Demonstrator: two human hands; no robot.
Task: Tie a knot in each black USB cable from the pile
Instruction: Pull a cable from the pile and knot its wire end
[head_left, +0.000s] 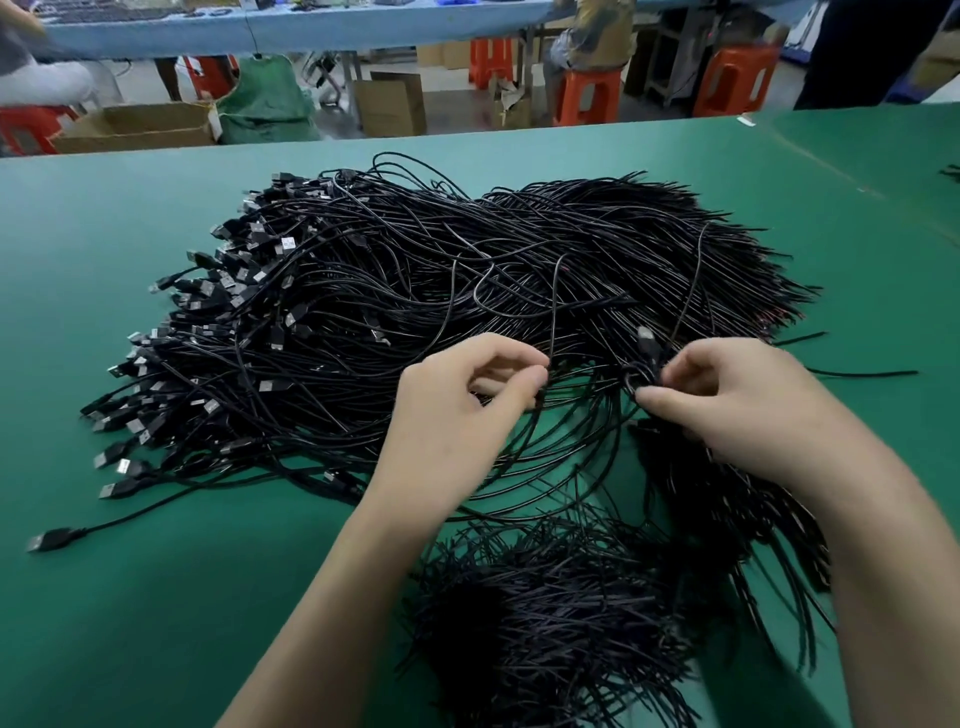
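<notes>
**Two hands form a loop in one black cable at the edge of a large pile**

A person's bare left hand (467, 410) and right hand (737, 410) are close together at the near edge of a large pile of thin black USB cables (415, 270). The right hand's thumb and curled fingers pinch a small loop in one black USB cable (640, 376). Its silver-tipped plug (647, 340) sticks up, pointing away from the person. The left hand's thumb and forefinger pinch a thin black strand (554, 312) that rises away from it. Whether that strand is part of the same cable cannot be told.

The loop sits between the hands and touches the right one, so the right hand is nearer. Tightening it would likely mean drawing the hands apart sideways. In the pile, cables run roughly left to right, with plugs at the left and bare ends at the right.

A second heap of black cables (545, 613) lies nearer the person, between the forearms. Everything rests on a green table mat (156, 597). Beyond it are orange plastic stools (587, 96), brown cardboard boxes (140, 124) and a blue-covered bench (311, 26).
</notes>
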